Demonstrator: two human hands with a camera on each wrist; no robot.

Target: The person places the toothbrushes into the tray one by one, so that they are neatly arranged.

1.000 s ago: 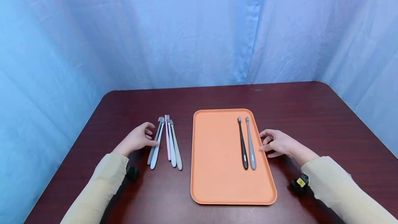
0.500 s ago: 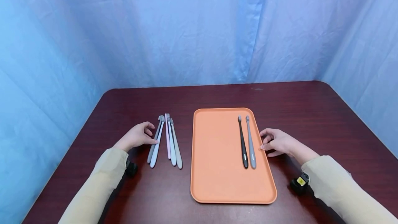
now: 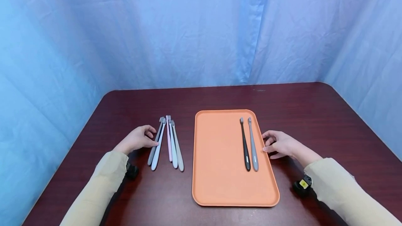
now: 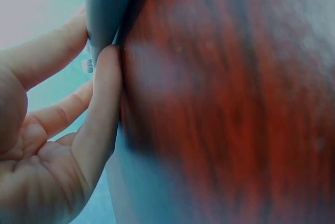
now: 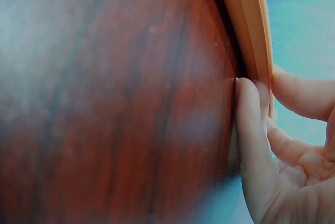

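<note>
An orange tray is lying near the front edge of the desk, holding two toothbrushes along its right side — a black toothbrush and a grey toothbrush, side by side, bristles pointing toward the back edge. The right hand is resting on the desk against the tray's right rim, fingers loosely curled and holding nothing; the right wrist view is showing a fingertip touching that rim. Left of the tray, five toothbrushes are lying bunched together. The left hand is sitting beside them, fingers relaxed — the left wrist view is showing a fingertip touching a grey handle.
</note>
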